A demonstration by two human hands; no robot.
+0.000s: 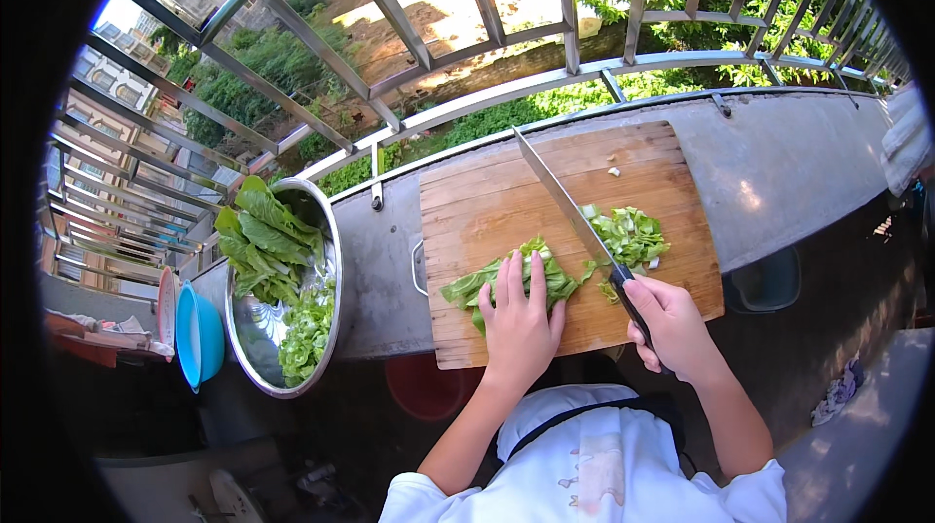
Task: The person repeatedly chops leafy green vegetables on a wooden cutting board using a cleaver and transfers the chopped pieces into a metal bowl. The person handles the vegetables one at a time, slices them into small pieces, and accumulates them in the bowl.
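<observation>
A wooden cutting board (487, 192) lies on the ledge before me. My left hand (523, 323) rests on a bunch of leafy greens (466, 291) on the board, fingers spread over the leaves and pressing them down. In my right hand (674, 328) is a kitchen knife (570, 208), gripped by its black handle, its long blade pointing away and to the left. The blade stands between the whole leaves and a small pile of chopped greens (633, 237). Whether its edge touches the board I cannot tell.
Left of the board, a steel basin (336, 328) holds whole leaves (265, 231) and chopped greens (307, 333). A blue basin (198, 333) is farther left. Metal railing (575, 21) runs along the far edge of the concrete ledge (769, 163). Below the ledge sits a red tub (429, 389).
</observation>
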